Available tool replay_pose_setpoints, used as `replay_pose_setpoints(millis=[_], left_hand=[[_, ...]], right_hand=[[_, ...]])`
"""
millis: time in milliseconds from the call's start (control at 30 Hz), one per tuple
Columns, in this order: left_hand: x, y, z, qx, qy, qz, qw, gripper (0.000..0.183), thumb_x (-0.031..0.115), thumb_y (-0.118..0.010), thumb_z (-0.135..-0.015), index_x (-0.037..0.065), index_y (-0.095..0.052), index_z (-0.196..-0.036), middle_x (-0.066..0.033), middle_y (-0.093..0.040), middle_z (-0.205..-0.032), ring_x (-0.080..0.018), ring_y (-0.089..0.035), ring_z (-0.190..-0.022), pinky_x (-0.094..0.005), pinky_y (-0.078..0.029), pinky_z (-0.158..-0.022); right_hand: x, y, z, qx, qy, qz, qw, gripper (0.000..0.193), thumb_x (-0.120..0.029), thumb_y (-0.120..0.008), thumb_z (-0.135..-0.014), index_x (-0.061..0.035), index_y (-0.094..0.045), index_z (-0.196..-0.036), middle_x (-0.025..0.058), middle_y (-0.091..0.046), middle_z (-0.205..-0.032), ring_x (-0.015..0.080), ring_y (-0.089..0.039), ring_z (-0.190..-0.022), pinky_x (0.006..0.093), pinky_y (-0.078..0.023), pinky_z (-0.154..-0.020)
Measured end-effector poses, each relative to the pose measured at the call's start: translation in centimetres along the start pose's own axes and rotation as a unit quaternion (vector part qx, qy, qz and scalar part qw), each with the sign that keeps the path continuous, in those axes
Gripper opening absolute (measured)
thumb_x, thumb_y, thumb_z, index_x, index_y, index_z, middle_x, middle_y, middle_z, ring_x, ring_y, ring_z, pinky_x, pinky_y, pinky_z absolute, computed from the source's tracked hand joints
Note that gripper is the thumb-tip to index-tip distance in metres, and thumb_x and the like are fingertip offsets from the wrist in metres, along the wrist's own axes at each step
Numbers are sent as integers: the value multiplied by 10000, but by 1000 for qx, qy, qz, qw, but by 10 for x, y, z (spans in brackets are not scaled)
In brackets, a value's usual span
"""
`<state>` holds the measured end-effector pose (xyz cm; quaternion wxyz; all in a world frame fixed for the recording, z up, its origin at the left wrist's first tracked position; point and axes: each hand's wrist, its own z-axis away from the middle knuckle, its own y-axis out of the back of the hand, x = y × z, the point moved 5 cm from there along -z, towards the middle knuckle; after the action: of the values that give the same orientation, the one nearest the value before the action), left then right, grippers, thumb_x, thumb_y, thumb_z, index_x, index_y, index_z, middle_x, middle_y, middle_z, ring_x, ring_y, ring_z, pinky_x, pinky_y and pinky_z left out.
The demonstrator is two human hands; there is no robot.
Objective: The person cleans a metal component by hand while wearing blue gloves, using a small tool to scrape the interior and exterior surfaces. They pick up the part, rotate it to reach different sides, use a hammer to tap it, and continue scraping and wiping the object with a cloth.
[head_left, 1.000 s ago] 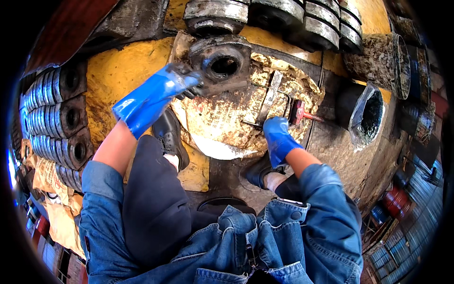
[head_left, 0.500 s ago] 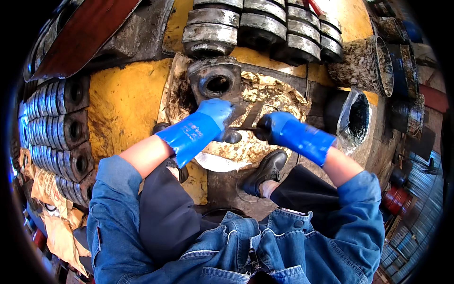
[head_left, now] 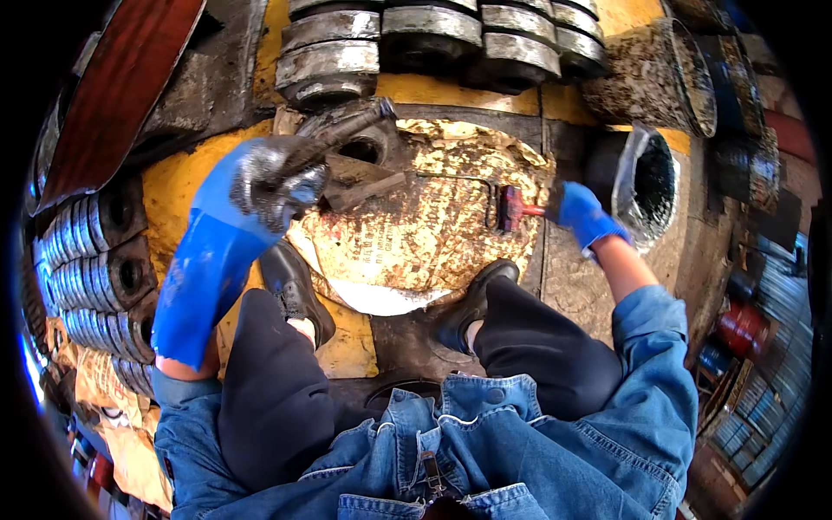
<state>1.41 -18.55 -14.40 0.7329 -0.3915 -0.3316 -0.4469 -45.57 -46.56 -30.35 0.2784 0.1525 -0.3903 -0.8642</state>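
Note:
My left hand [head_left: 269, 182], in a blue glove blackened with grease, is closed on a dark cylindrical metal bar [head_left: 351, 127] that slants up to the right. Behind and below the bar sits a greasy metal block with a round hole [head_left: 381, 146], partly hidden. A flat metal strip [head_left: 371, 187] lies against the block's near side. Farther right, my right hand [head_left: 579, 212] is closed around the red handle of a small hammer-like tool [head_left: 510, 210], its head over the stained sack [head_left: 407, 251]. A thin bent rod [head_left: 472, 178] lies beside that head.
Stacked metal rings [head_left: 329, 52] stand along the far side. Rows of metal blocks with holes [head_left: 95, 277] fill the left. A plastic-lined black bucket [head_left: 654, 195] and a crusted drum [head_left: 650, 78] lie at right. My shoes [head_left: 299, 290] flank the sack's near edge.
My hands have moved apart from beside the block. The left has swung left, raising the dark bar; the right has moved right and now holds the red-handled tool. The view has shifted.

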Motion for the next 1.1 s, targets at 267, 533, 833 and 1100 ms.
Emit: replay_pose_setpoints(millis=[267, 533, 833, 1100], left_hand=[[43, 2, 22, 124, -66, -295, 945, 283, 135, -605, -900, 7, -625, -1151, -107, -668, -968, -182, -625, -813, -312, -505, -684], [26, 13, -11, 109, -15, -524, 844, 261, 163, -662, -875, 58, -666, -1114, -89, -674, -919, -175, -620, -776, -296, -501, -675], [10, 10, -9, 40, -139, -69, 987, 410, 243, -689, -887, 65, -590, -1243, -132, -631, -1194, -237, -620, -1084, -359, -522, -842], [24, -6, -32, 49, 19, -453, 890, 408, 395, -692, -829, 153, -653, -1155, -88, -682, -1059, -238, -648, -951, -364, -495, -839]], right_hand=[[-29, -49, -18, -46, -118, 231, 965, 277, -215, -515, -892, -110, -704, -1064, 160, -685, -1088, 315, -666, -1009, 426, -520, -841], [-20, -46, -12, -82, -79, 225, 968, 259, -230, -579, -849, -112, -695, -1048, 150, -673, -1094, 327, -645, -1034, 419, -503, -873], [-22, -30, 45, -1, -111, -11, 994, 301, -340, -706, -757, -100, -649, -931, 138, -687, -887, 310, -656, -796, 380, -519, -717], [-123, 132, 100, 55, 35, -405, 912, 298, -269, -625, -930, -31, -623, -1110, 14, -610, -803, 89, -562, -674, 236, -464, -581]])
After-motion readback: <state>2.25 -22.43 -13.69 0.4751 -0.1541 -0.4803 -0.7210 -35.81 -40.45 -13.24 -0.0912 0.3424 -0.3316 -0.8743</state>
